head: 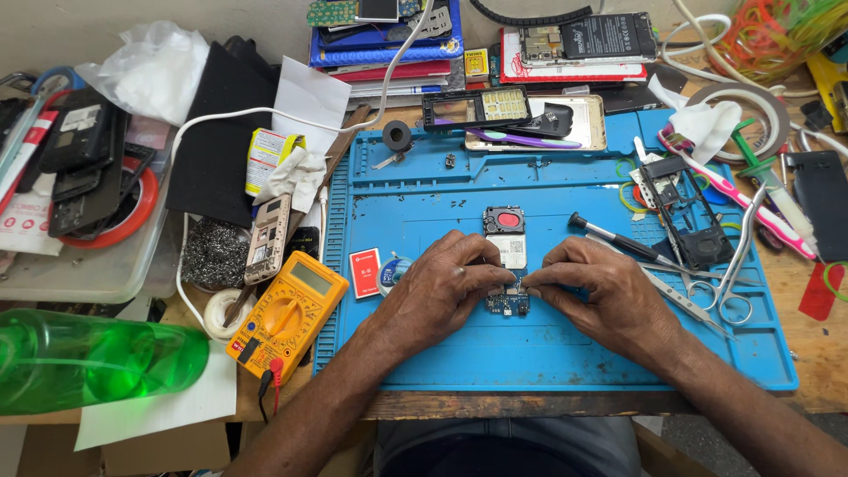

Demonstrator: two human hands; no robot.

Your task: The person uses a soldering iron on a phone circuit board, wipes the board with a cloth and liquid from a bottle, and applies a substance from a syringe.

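A long narrow phone circuit board [506, 252] lies on a blue repair mat [548, 353], with a red round part near its far end and a small dark blue section at its near end. My left hand [437, 287] and my right hand [596, 287] meet over that near end, fingertips pinched on the board from either side. What sits between the fingertips is too small to tell.
A yellow multimeter [287, 314] lies left of the mat, a green bottle [84, 358] at the far left. A screwdriver [618, 238], tweezers and scissors [729, 278] lie right of my hands. Phone frames, books, tape rolls and cables crowd the back.
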